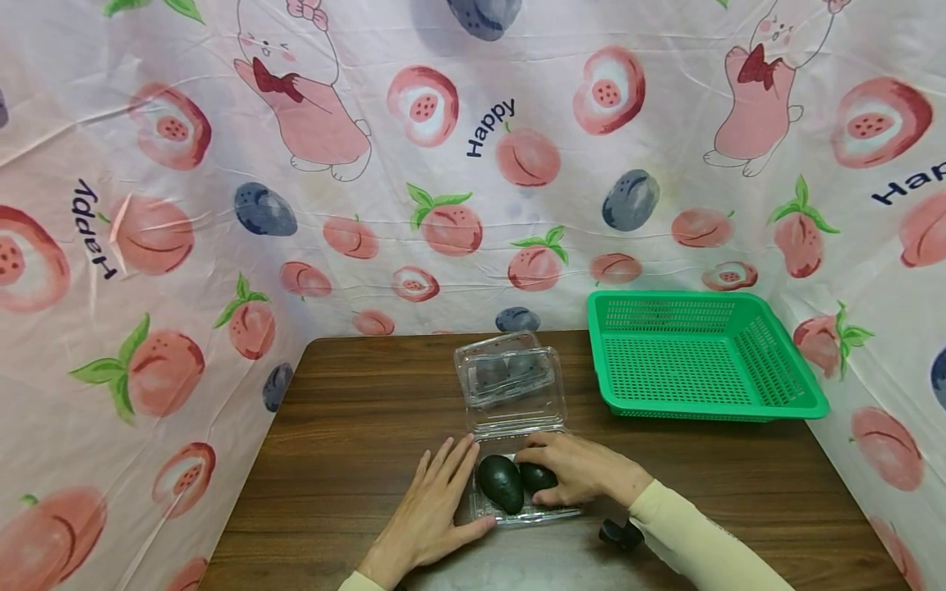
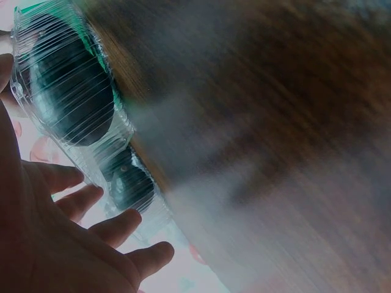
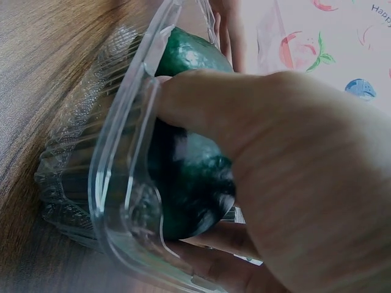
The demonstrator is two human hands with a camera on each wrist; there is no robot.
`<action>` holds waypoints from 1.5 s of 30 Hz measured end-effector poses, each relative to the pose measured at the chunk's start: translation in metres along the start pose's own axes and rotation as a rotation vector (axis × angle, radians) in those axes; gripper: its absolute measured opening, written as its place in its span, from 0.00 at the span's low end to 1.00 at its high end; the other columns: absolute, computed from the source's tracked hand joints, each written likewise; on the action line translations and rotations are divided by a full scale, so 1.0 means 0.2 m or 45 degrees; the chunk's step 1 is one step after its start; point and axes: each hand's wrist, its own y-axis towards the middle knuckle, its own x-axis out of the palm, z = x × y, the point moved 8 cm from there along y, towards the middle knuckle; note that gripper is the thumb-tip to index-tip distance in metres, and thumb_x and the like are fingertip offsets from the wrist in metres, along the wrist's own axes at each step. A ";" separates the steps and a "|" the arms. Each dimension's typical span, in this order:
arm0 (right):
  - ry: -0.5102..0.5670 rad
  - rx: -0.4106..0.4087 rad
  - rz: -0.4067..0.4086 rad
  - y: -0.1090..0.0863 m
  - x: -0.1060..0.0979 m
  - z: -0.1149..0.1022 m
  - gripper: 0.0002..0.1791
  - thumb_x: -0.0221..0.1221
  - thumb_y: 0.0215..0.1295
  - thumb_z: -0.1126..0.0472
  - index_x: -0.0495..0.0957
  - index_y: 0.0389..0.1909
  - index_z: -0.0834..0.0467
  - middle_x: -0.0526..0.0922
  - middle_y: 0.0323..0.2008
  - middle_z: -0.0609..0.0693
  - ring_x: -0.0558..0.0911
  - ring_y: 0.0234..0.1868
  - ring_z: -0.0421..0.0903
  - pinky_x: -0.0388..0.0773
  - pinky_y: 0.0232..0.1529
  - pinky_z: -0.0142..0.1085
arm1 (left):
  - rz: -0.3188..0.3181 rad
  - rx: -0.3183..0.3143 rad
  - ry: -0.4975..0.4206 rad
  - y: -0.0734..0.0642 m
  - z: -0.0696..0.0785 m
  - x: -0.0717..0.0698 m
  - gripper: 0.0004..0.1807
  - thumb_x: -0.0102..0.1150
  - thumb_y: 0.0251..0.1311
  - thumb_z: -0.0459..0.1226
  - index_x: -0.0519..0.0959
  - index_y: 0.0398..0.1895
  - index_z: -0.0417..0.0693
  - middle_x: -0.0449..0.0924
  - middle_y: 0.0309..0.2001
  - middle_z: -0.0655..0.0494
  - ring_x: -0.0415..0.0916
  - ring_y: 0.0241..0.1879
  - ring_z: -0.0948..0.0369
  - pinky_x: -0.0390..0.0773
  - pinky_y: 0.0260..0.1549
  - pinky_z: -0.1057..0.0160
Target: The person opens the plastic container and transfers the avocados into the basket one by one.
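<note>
Gripping one avocado (image 1: pixel 538 477) with right hand (image 1: pixel 584 469), thumb and fingers curled round it, inside box (image 1: pixel 548 515) near its right edge, beside other avocado (image 1: pixel 501 483). Spreading left hand (image 1: pixel 434 515), straight-fingered, holding nothing, at box's left edge, probably to steady. Lid (image 1: pixel 515 413) open toward table's (image 1: pixel 362 394) back edge, presumably for access.

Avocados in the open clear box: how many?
2: left avocado beside the left hand; right avocado, partly covered, gripped by right hand. Dark shapes by the raised lid: can't tell.

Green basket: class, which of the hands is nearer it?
Right. The right hand holds an avocado in the clear container, in front and left of the green basket; the left hand is farther left, beside the container.
</note>
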 end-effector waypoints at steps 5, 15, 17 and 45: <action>0.068 -0.025 0.017 0.00 -0.01 0.01 0.31 0.80 0.65 0.49 0.87 0.68 0.50 0.87 0.64 0.52 0.90 0.59 0.49 0.89 0.62 0.43 | -0.005 -0.008 0.005 0.00 0.00 0.00 0.59 0.60 0.72 0.74 0.59 0.92 0.47 0.58 0.92 0.49 0.60 0.89 0.37 0.66 0.79 0.22; 0.171 -0.045 0.034 -0.01 -0.02 0.02 0.29 0.80 0.67 0.51 0.87 0.67 0.49 0.87 0.64 0.50 0.88 0.59 0.44 0.89 0.62 0.40 | -0.012 -0.012 0.009 0.00 0.00 0.00 0.60 0.63 0.71 0.73 0.58 0.93 0.48 0.58 0.92 0.50 0.59 0.89 0.37 0.66 0.80 0.22; 0.178 -0.051 0.044 -0.01 -0.03 0.02 0.29 0.80 0.67 0.51 0.87 0.67 0.50 0.87 0.64 0.50 0.88 0.60 0.45 0.89 0.62 0.41 | -0.026 -0.020 -0.007 0.00 0.00 0.00 0.60 0.62 0.71 0.73 0.57 0.93 0.48 0.57 0.93 0.50 0.58 0.90 0.37 0.65 0.80 0.22; 0.411 -0.181 0.315 -0.05 -0.22 0.02 0.29 0.80 0.68 0.54 0.86 0.69 0.52 0.88 0.66 0.54 0.88 0.64 0.49 0.90 0.61 0.42 | -0.068 -0.042 -0.009 0.01 -0.01 0.01 0.60 0.58 0.72 0.75 0.57 0.93 0.49 0.56 0.93 0.50 0.57 0.90 0.38 0.65 0.81 0.22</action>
